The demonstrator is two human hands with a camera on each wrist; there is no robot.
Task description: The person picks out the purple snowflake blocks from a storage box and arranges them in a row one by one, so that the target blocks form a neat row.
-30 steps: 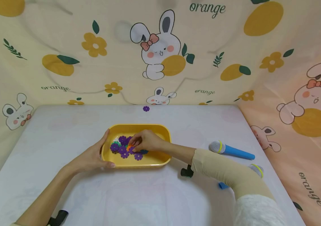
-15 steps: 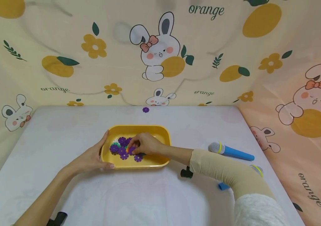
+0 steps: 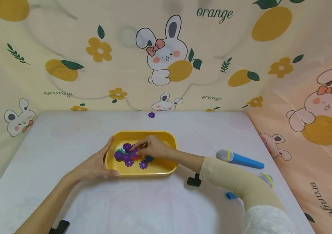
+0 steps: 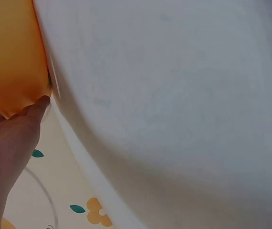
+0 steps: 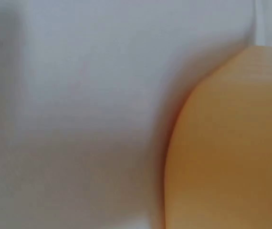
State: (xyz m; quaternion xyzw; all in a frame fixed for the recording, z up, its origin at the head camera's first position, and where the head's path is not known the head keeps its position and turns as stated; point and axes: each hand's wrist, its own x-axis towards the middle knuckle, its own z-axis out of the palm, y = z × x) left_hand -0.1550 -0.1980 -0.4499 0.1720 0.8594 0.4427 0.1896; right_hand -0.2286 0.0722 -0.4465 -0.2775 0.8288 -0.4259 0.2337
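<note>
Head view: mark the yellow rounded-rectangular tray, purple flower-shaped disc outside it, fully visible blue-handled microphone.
Yellow tray (image 3: 160, 164), head view: bare interior floor.
Purple disc (image 3: 151, 115), head view: centre.
Blue microphone (image 3: 246, 160), head view: handle.

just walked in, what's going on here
A person's left hand grips the left end of a shallow yellow rectangular tray on a white table. Their right hand is inside it, among flower-shaped purple discs; whether it grips one is unclear. One similar purple disc lies beyond the tray, and two blue microphones with grey heads lie to the right.
</note>
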